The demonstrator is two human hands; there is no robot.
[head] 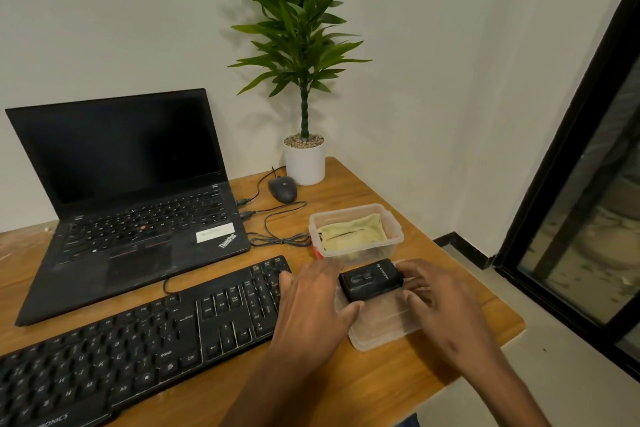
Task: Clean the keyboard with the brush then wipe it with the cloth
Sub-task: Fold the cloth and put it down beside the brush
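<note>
A black external keyboard (138,340) lies along the front left of the wooden desk (346,392). A folded yellow cloth (349,234) sits inside a clear plastic container (394,229) at the right. Just in front of it, a small black box-shaped brush tool (370,279) with a slider on top is held over a clear lid (381,333). My left hand (311,305) holds its left side, thumb under the near edge. Curled fingers of my right hand (436,302) hold its right end. No bristles show.
An open black laptop (121,184) stands behind the keyboard, with cables (277,232) trailing right. A black mouse (283,189) and a white potted plant (304,163) sit at the back. The desk's right edge (512,322) is close to the lid.
</note>
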